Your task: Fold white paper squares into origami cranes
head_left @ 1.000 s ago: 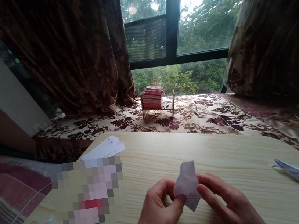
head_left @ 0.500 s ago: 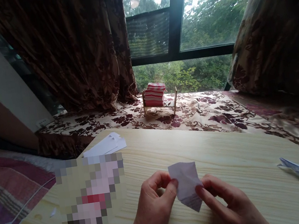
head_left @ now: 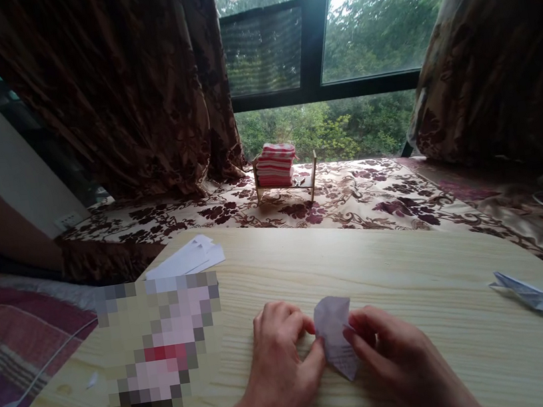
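A small folded piece of white paper point(head_left: 336, 336) is held between both hands over the wooden table point(head_left: 243, 288). Its lower part comes to a point and shows faint printed lines. My left hand point(head_left: 285, 356) pinches the paper's left edge between thumb and fingers. On the right edge, my right hand point(head_left: 390, 345) grips it with thumb and index finger. A folded paper shape point(head_left: 522, 293), long and narrow, lies apart on the table's right side.
White paper strips point(head_left: 188, 259) lie at the table's far left, beside a pixelated area. A paper scrap point(head_left: 92, 379) is near the left edge. Behind the table, a small wooden rack point(head_left: 312, 177) bears folded pink-and-white cloths point(head_left: 276, 164) on the flowered cover point(head_left: 352, 199).
The paper looks narrower, its sides drawn inward between my fingers. My left hand has turned more back-up. The whole view has shifted slightly.
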### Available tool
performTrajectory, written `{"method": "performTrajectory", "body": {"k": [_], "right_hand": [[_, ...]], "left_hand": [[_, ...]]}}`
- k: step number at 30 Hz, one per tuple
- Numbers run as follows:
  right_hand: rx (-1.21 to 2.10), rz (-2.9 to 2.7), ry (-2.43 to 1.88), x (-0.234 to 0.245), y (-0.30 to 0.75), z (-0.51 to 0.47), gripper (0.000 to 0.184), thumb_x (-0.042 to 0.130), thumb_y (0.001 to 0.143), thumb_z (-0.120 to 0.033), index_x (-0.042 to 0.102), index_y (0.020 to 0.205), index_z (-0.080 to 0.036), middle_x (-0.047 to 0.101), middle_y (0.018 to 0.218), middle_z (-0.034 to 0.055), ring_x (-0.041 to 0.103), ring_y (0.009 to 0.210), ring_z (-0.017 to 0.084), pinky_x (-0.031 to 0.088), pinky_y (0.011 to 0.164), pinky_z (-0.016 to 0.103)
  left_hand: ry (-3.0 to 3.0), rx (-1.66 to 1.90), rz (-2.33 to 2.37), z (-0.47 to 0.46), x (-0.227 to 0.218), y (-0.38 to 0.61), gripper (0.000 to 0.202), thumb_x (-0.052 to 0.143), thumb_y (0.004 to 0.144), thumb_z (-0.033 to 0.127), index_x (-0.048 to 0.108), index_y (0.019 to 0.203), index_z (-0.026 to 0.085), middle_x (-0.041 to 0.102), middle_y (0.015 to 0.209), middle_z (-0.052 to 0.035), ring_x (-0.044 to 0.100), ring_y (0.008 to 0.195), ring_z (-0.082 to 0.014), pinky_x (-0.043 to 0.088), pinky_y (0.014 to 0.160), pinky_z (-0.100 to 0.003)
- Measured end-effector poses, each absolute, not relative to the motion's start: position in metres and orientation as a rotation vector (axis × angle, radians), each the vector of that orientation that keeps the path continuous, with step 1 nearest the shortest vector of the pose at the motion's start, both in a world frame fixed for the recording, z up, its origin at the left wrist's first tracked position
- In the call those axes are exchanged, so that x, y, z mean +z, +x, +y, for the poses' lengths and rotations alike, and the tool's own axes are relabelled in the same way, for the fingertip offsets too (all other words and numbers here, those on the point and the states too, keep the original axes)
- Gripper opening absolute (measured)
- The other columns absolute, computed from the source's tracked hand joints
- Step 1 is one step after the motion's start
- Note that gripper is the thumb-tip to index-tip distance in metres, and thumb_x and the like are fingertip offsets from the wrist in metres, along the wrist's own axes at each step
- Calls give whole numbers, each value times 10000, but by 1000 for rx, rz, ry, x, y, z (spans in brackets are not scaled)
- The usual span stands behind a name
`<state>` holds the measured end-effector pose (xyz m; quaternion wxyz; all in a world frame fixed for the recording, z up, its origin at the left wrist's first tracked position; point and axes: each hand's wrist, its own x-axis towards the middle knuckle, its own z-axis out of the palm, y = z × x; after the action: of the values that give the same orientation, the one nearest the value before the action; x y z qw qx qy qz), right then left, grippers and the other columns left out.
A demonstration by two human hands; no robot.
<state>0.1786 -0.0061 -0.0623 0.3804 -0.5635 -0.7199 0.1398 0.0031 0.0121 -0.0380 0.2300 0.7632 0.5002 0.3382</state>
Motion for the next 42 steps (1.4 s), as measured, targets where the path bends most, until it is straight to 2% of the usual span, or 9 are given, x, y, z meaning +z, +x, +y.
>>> {"method": "performTrajectory", "body": {"k": [6, 14, 30, 35, 39, 42], "right_hand": [[230, -1963, -1454, -61, 178, -6, 111, 498, 839, -194, 581, 767, -211, 569, 667, 5, 556, 620, 153, 431, 551, 242], [268, -2035, -1399, -64, 182, -6, 116, 490, 867, -180, 598, 874, -221, 580, 742, 15, 557, 656, 153, 431, 587, 249], [210, -2081, -1376, -59, 180, -6, 179, 467, 864, -146, 629, 839, -217, 597, 744, 25, 556, 687, 155, 419, 620, 253], [209, -2078, -1405, -56, 178, -8, 186, 472, 872, -150, 614, 765, -201, 571, 722, 26, 523, 683, 159, 398, 622, 260], [205, -2088, -1419, -55, 178, -10, 199, 478, 872, -148, 588, 712, -193, 557, 715, 26, 504, 682, 158, 382, 616, 259], [181, -2088, -1405, -55, 179, -9, 209, 470, 877, -147, 591, 712, -195, 560, 712, 26, 496, 677, 155, 382, 619, 258]], "left_hand": [[2159, 933, 1384, 16, -44, 5, 56, 580, 759, 144, 599, 746, 195, 608, 820, -24, 520, 875, -210, 377, 813, -385], [2148, 904, 1400, 18, -43, 4, 65, 598, 748, 127, 590, 721, 185, 596, 789, -15, 515, 867, -200, 362, 800, -364], [2283, 869, 1320, 18, -42, 5, 122, 572, 791, 152, 670, 832, 212, 603, 843, -31, 512, 891, -198, 357, 845, -379], [2391, 809, 1296, 17, -42, 4, 148, 550, 810, 175, 670, 886, 216, 595, 865, -38, 511, 899, -200, 337, 912, -422], [2519, 758, 1283, 16, -39, 2, 165, 511, 835, 195, 667, 881, 223, 595, 848, -27, 520, 883, -193, 227, 1022, -512], [2600, 783, 1269, 16, -38, 0, 182, 494, 850, 199, 662, 914, 221, 604, 857, -27, 522, 898, -191, 184, 1056, -528]]}}
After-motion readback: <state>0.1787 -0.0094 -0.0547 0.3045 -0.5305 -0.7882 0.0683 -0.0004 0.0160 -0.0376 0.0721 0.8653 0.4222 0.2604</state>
